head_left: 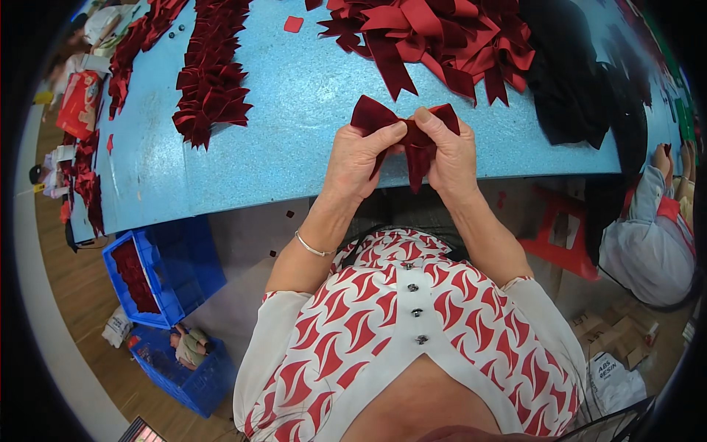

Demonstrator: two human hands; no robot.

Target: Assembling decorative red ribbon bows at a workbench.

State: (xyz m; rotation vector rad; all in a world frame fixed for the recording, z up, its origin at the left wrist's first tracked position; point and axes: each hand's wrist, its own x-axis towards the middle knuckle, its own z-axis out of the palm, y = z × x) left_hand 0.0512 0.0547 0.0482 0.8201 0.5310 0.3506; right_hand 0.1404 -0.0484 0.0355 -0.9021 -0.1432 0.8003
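Just above the near edge of the blue table, a dark red velvet ribbon bow (420, 151) is held up between my two hands. My left hand (359, 158) pinches it from the left, thumb pressed near the centre knot. From the other side my right hand (455, 158) grips it, its thumb on top by the knot. The loops spread up and outward, and a pointed tail hangs down between the hands. My fingers behind the bow are mostly hidden. Beyond it lies a loose heap of red ribbon bows (449, 37), some with notched tails.
On the blue table (294, 140) are a long row of dark red bows (213, 81), a small red piece (293, 24) and black cloth (563, 74). Below stand a blue bin (180, 265), a blue crate (195, 376) and a red stool (563, 232). Another person (648, 236) sits at right.
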